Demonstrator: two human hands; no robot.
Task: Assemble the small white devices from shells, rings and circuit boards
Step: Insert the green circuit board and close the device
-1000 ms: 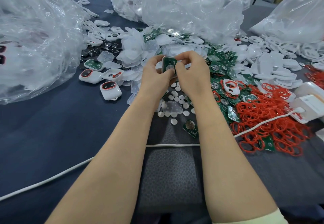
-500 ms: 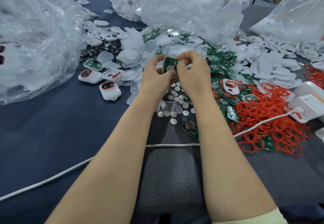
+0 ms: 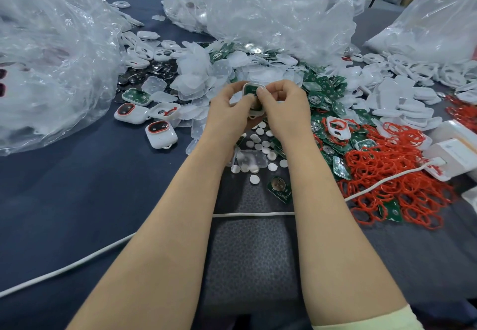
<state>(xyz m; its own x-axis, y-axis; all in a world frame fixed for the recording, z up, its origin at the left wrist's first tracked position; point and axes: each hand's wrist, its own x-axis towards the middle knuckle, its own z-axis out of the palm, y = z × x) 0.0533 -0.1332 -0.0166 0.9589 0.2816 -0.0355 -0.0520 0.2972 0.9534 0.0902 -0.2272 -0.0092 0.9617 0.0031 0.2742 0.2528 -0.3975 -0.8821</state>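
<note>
Head: white device (image 3: 252,91) above blue table (image 3: 90,195)

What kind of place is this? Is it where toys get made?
Probably a small workshop or factory bench for hand assembly. Heaps of identical parts cover the table: red rings, green circuit boards, white shells, with more in clear plastic bags. The left hand and right hand hold a half-built device.
</note>
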